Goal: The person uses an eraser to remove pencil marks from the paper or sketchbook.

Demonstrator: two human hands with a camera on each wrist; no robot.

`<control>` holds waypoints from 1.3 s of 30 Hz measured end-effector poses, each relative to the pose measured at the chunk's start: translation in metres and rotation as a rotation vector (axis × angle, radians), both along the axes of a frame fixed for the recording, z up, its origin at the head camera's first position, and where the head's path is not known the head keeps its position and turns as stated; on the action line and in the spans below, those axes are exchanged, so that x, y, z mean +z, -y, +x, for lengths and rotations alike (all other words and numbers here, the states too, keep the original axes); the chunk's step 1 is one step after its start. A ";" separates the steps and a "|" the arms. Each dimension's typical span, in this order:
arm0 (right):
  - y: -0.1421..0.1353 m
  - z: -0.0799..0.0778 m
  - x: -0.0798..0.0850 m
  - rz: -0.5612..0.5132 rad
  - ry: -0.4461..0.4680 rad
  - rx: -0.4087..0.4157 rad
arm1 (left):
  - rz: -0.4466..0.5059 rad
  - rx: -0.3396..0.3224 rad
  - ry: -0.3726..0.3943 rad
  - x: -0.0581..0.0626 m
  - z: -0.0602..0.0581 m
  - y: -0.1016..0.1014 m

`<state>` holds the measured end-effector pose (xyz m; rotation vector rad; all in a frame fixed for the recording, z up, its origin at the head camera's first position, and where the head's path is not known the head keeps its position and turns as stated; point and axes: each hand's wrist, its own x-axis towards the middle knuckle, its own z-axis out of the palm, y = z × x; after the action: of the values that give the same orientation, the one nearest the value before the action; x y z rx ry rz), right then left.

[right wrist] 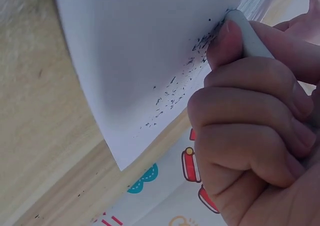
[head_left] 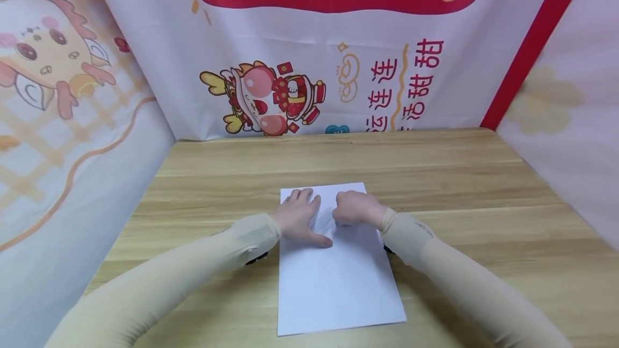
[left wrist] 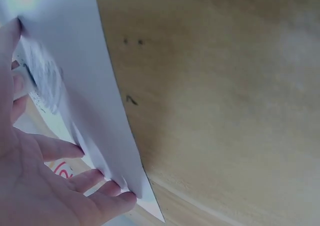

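A white sheet of paper (head_left: pixel 338 283) lies on the wooden table, with a grey pencil-shaded patch (head_left: pixel 323 221) near its far end. My left hand (head_left: pixel 298 218) rests on the paper's left side, fingers spread, fingertips pressing the sheet beside the patch. On the other side, my right hand (head_left: pixel 357 208) grips a white eraser (right wrist: pixel 254 41) between thumb and curled fingers. The eraser's tip is down on the paper at the patch's edge. Dark eraser crumbs (right wrist: pixel 172 93) are scattered over the sheet near the right hand.
The wooden table (head_left: pixel 217 176) extends around the paper, with a few dark specks on it. A printed cloth (head_left: pixel 290 31) hangs behind its far edge, and further printed cloths stand at the left and right sides.
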<state>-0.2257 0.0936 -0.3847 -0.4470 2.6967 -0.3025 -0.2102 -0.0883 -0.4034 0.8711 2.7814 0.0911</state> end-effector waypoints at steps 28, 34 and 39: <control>-0.018 -0.014 0.005 -0.204 0.046 -0.031 | -0.058 0.082 0.076 0.022 0.002 -0.017; -0.017 -0.013 0.007 -0.193 0.121 -0.011 | -0.042 0.083 0.094 0.023 0.001 -0.017; -0.020 -0.024 0.002 -0.241 0.010 -0.058 | -0.045 0.089 0.117 0.023 0.002 -0.019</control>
<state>-0.2501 0.1139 -0.3827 -0.4340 2.6774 -0.6491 -0.2078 -0.0696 -0.3805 0.7073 2.7013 0.0905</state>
